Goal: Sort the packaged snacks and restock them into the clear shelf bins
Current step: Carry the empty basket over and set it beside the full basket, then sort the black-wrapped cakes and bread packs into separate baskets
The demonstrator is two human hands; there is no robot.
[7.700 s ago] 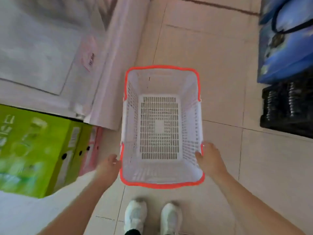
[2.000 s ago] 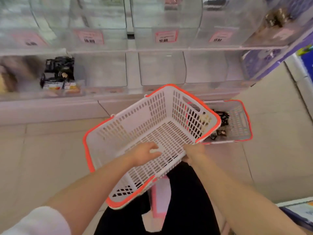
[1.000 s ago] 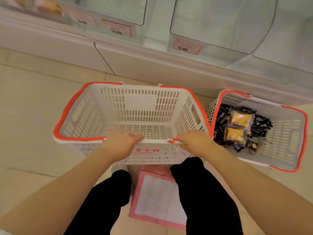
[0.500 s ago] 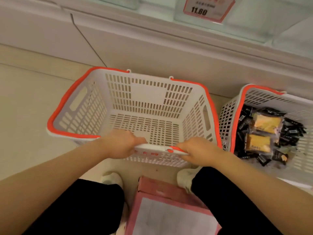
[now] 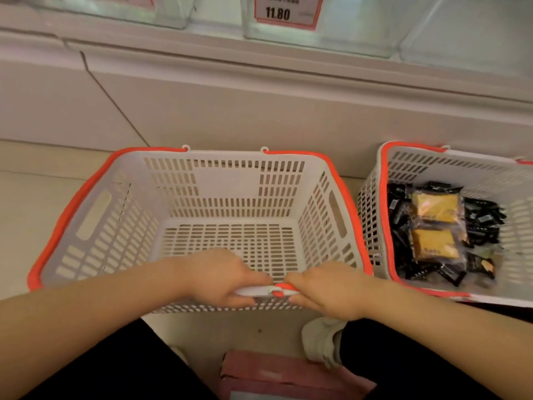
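Note:
An empty white basket with an orange rim (image 5: 95, 203) sits on the floor in front of me. My left hand (image 5: 216, 277) and my right hand (image 5: 326, 290) both grip its near rim, side by side. To the right stands a second white basket (image 5: 372, 203) that holds yellow snack packs (image 5: 435, 207) and several small black snack packs (image 5: 481, 223). Clear shelf bins (image 5: 354, 27) line the shelf above, one with an 11.80 price tag (image 5: 285, 10).
The white shelf base (image 5: 259, 105) runs right behind both baskets. A pink box (image 5: 288, 376) lies on the floor between my legs, and my white shoe (image 5: 323, 342) is beside it. Beige floor tiles (image 5: 34, 203) extend to the left.
The basket has come down from my hands' carrying height to the floor beside the filled basket. My view has dropped closer, and both hands have stayed on the near rim.

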